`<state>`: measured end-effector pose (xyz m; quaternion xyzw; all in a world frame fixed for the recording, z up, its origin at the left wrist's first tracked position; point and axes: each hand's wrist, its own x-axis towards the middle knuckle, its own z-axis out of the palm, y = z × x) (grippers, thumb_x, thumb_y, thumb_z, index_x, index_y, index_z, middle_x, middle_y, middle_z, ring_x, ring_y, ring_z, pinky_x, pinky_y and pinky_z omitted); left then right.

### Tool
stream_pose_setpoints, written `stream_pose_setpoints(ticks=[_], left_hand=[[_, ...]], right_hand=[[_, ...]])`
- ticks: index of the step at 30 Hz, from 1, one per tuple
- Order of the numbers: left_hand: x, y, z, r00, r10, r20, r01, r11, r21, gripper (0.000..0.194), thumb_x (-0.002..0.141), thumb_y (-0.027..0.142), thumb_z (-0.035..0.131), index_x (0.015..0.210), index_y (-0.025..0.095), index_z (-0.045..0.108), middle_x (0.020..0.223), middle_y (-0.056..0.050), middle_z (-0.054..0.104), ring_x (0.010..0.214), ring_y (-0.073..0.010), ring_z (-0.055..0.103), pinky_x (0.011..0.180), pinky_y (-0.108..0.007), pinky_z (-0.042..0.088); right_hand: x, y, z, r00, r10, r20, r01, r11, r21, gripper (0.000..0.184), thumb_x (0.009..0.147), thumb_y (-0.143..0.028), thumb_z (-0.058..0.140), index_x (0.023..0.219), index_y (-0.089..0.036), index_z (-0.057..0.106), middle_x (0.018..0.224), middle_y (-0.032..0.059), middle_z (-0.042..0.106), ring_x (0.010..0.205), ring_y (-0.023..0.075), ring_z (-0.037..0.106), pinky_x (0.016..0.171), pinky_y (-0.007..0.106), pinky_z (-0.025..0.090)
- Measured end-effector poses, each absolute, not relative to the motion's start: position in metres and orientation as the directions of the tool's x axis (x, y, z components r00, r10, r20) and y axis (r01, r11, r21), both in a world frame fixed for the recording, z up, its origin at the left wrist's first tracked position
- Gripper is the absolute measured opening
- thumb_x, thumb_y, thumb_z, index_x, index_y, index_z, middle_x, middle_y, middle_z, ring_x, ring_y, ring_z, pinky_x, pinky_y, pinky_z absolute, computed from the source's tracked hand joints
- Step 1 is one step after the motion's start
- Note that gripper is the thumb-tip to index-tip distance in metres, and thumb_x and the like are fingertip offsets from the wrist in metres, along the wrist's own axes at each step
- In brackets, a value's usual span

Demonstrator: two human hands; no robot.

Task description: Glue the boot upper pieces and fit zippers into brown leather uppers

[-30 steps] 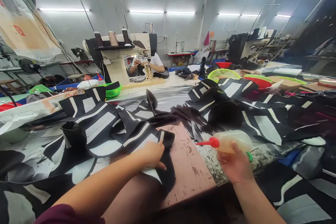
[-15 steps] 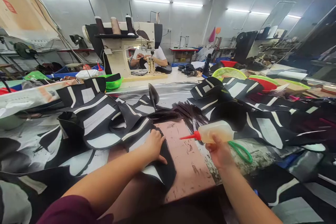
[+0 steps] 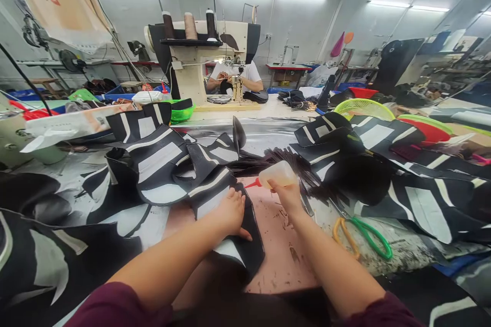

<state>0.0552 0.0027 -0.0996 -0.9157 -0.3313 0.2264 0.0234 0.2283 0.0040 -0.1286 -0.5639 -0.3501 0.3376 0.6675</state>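
My left hand (image 3: 231, 213) lies flat, fingers stretched out, on a black shoe-upper piece (image 3: 251, 230) with white patches. That piece rests partly over a pinkish board (image 3: 284, 245). In my right hand (image 3: 286, 194) is a squeeze bottle (image 3: 279, 174) of pale yellowish liquid, gripped around its body and tipped to the left. Its red nozzle (image 3: 253, 183) points at the upper edge of the black piece; whether the tip touches it I cannot tell. Scissors with a green and an orange handle (image 3: 370, 237) lie right of my right forearm.
Similar black pieces (image 3: 157, 163) spread over the left of the table, more (image 3: 425, 199) on the right. Dark thin strips (image 3: 284, 161) lie behind the board. Across the table stands a sewing machine (image 3: 192, 66), with a person working at it. A yellow basket (image 3: 364, 108) is at back right.
My right hand has moved the bottle leftward and a little up, bringing its nozzle to the black piece's edge. My left hand stays on the piece. The camera view has turned slightly left.
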Motion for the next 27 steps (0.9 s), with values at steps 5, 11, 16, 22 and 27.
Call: stream_pose_setpoints(ticks=[5, 11, 16, 22, 27], left_hand=[[0.051, 0.003, -0.104, 0.707, 0.612, -0.356, 0.588, -0.787, -0.186, 0.109, 0.059, 0.075, 0.050, 0.131, -0.004, 0.032, 0.135, -0.029, 0.030, 0.125, -0.0359, 0.032, 0.105, -0.044, 0.012], [0.048, 0.005, -0.110, 0.752, 0.606, -0.259, 0.596, -0.793, -0.123, 0.106, 0.054, 0.075, 0.055, 0.123, -0.004, 0.043, 0.130, -0.031, 0.038, 0.121, -0.0370, 0.038, 0.104, -0.044, 0.016], [0.051, 0.005, -0.107, 0.742, 0.614, -0.270, 0.606, -0.786, -0.120, 0.101, 0.055, 0.074, 0.057, 0.120, -0.003, 0.046, 0.129, -0.031, 0.039, 0.121, -0.0371, 0.038, 0.103, -0.044, 0.017], [0.053, 0.005, -0.105, 0.740, 0.603, -0.298, 0.578, -0.797, -0.177, 0.094, 0.062, 0.072, 0.052, 0.120, -0.002, 0.046, 0.130, -0.030, 0.039, 0.121, -0.0356, 0.038, 0.103, -0.044, 0.016], [0.055, 0.004, -0.101, 0.741, 0.609, -0.285, 0.581, -0.793, -0.185, 0.092, 0.059, 0.071, 0.056, 0.116, -0.001, 0.049, 0.129, -0.030, 0.040, 0.119, -0.0363, 0.040, 0.102, -0.044, 0.018]], right_hand=[[0.227, 0.023, -0.142, 0.494, 0.860, 0.128, 0.034, 0.128, -0.991, 0.064, 0.045, -0.043, 0.077, 0.098, -0.017, 0.051, 0.083, 0.0041, 0.062, 0.071, 0.0218, 0.060, 0.051, 0.033, 0.052], [0.231, 0.029, -0.147, 0.467, 0.870, 0.158, 0.085, 0.134, -0.987, 0.066, 0.046, -0.044, 0.076, 0.103, -0.018, 0.052, 0.087, 0.0056, 0.063, 0.076, 0.0231, 0.061, 0.054, 0.033, 0.052], [0.237, 0.012, -0.141, 0.452, 0.882, 0.137, 0.077, 0.114, -0.990, 0.067, 0.047, -0.047, 0.075, 0.103, -0.017, 0.053, 0.082, 0.0055, 0.063, 0.069, 0.0223, 0.061, 0.046, 0.031, 0.051], [0.241, -0.018, -0.133, 0.456, 0.888, 0.067, 0.043, 0.053, -0.998, 0.066, 0.046, -0.048, 0.076, 0.100, -0.016, 0.054, 0.080, 0.0063, 0.062, 0.067, 0.0219, 0.059, 0.045, 0.029, 0.049], [0.245, -0.035, -0.130, 0.456, 0.889, 0.036, 0.048, 0.016, -0.999, 0.069, 0.042, -0.049, 0.077, 0.098, -0.015, 0.055, 0.082, 0.0089, 0.063, 0.069, 0.0250, 0.060, 0.043, 0.031, 0.049]])
